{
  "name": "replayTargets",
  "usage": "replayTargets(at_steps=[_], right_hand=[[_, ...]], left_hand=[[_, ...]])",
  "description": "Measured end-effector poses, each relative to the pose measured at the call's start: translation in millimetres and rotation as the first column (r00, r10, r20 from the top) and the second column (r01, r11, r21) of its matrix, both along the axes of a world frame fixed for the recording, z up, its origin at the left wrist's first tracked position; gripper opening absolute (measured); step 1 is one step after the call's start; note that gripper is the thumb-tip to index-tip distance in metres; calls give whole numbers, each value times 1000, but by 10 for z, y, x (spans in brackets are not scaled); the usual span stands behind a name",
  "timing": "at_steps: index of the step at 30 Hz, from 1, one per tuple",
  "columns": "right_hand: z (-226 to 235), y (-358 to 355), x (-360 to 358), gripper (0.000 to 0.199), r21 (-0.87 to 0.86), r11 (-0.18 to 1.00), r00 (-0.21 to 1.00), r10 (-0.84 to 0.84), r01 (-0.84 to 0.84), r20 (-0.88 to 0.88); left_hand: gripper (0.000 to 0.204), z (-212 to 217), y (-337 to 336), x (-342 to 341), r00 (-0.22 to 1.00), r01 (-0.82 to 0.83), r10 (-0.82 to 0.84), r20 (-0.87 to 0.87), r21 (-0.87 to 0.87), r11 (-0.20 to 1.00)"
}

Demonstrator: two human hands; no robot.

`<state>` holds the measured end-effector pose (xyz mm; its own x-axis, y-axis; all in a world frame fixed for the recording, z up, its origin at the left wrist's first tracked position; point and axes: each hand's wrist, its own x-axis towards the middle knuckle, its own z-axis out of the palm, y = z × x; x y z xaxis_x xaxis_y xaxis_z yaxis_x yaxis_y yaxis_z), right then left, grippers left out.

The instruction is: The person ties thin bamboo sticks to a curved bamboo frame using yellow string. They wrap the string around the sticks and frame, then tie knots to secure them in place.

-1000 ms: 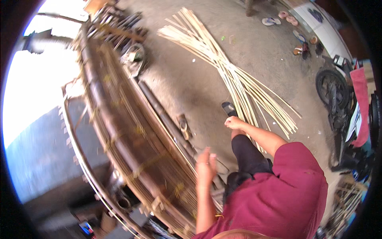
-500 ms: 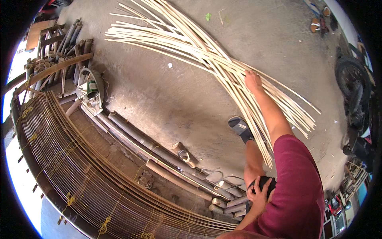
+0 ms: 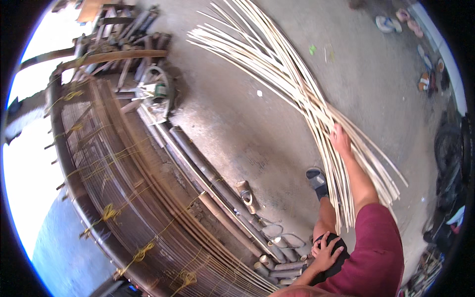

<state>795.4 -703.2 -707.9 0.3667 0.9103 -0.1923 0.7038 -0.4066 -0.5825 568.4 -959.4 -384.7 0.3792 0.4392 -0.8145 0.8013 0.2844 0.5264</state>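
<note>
Long, pale bamboo strips (image 3: 282, 74) lie on the floor in two crossing bundles. My right hand (image 3: 340, 140), its arm stretched out from a maroon sleeve, is closed on strips just below the crossing. Its fingertips are partly hidden among them. My left hand (image 3: 325, 253) rests on my bent knee over black cloth, fingers spread, with nothing held. My foot in a dark sandal (image 3: 317, 181) stands just left of the strips' near ends.
A long rack of thin slats tied with yellow cord (image 3: 123, 173) curves along the left. Bamboo poles (image 3: 198, 153) and a cut bamboo piece (image 3: 246, 197) lie beside it. Stacked bamboo (image 3: 133, 44) stands far left; footwear (image 3: 388, 24) lies far right.
The view has shifted, so the strips and rack appear farther right. My right hand stays on the strips near the crossing, and my left hand stays on my knee.
</note>
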Motion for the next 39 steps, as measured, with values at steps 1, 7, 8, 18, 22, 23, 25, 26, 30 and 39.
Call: replayTargets(at_steps=[1, 7, 8, 18, 22, 23, 25, 26, 30, 39], right_hand=[[436, 24, -164, 31, 96, 994, 997, -42, 49, -71], [2786, 316, -798, 29, 201, 973, 946, -40, 110, -321], [3246, 465, -848, 27, 328, 943, 962, 44, 49, -270], [7045, 1724, -2781, 24, 758, 646, 592, 575, 95, -565], [8038, 1008, -4021, 20, 542, 840, -89, 538, -30, -838], [8091, 794, -4267, 20, 499, 863, -177, 480, -76, -859], [8195, 394, -4619, 20, 365, 922, -346, 304, -127, -888], [8159, 225, -4768, 19, 399, 906, -329, 337, -140, -882], [7810, -474, -5319, 19, 379, 842, -312, 268, -383, -912], [7244, -565, -5511, 35, 257, 104, -198, 392, -961, -898]], left_hand=[[50, -31, -41, -50, 991, -86, 82, 102, 39, 996], [51, 373, 31, -273, 895, -438, 434, 102, 12, 899], [50, 436, 79, -385, 882, -469, 462, 95, 69, 881], [62, 3401, 1984, -1684, 707, -557, 618, 344, 810, 186], [49, 4198, 1697, -2115, 643, -493, 696, 320, 868, 57], [47, 4357, 1611, -2220, 640, -455, 706, 301, 890, 33], [35, 4654, 1211, -2330, 498, -324, 858, 126, 945, 49], [30, 4724, 976, -2427, 417, -385, 883, 218, 922, -46], [27, 5127, 57, -2685, 172, -449, 979, 109, 893, -20], [27, 5126, -750, -3575, 21, -463, 991, -136, 877, 130]])
